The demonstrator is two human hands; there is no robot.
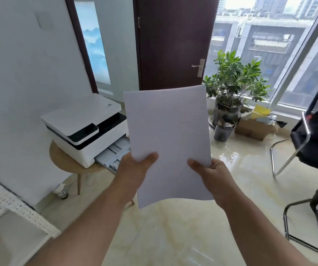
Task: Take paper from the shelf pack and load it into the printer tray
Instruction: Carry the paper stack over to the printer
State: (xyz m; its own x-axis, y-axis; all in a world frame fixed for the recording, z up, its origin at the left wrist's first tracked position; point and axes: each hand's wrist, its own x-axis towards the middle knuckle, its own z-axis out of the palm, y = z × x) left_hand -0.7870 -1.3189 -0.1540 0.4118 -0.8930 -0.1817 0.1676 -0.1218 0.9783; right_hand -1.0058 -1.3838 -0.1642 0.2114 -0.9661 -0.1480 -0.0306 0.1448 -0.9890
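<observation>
You hold the paper (168,139) upright in front of you with both hands, its long axis running from 6 o'clock up to 12 o'clock, the top edge bowing slightly. Your left hand (135,167) pinches the lower left corner, thumb on the near face; your right hand (210,173) pinches the lower right edge the same way. The fingers behind the sheets are hidden.

The printer (83,127) sits at about 10 o'clock from the paper, on a small round wooden counter (64,160). Its tray (114,154) is pulled open toward you, just beside your left hand and partly hidden behind the paper's left edge. So the left hand is the nearer one, and the sheets probably need to swing left and tip flat, leading edge toward the tray's mouth.

Nothing seems to stand between paper and tray. A white shelf (12,214) lies at 8 o'clock. A potted plant (233,77) stands at 2 o'clock, a black chair (315,141) at 3 o'clock, both well apart from the path.
</observation>
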